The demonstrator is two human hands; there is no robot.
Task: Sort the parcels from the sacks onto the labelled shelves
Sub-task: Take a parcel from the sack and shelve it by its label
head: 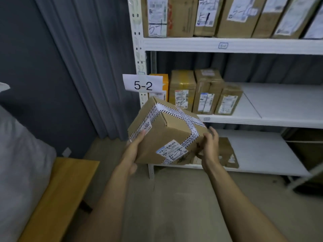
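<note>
A brown cardboard parcel (pixel 167 137) with black-and-white striped tape hangs tilted in front of the white shelving, held between both hands. Its white label bears a handwritten mark that looks like "5-3". My left hand (pixel 134 149) presses flat against the parcel's left face, fingers straight. My right hand (pixel 210 145) presses on its right side, fingers loosely spread. A paper sign reading "5-2" (pixel 143 84) sticks out from the shelf post. Several parcels (pixel 195 93) stand on the middle shelf (pixel 279 117). The top shelf (pixel 244 45) carries parcels marked "5-1" (pixel 157 16).
The low shelf (pixel 262 154) holds a flat brown parcel (pixel 227 152) behind my right hand. A wooden bench (pixel 66 186) stands at the lower left beside a grey sack (pixel 19 163). A grey curtain (pixel 87 58) hangs left of the shelf post.
</note>
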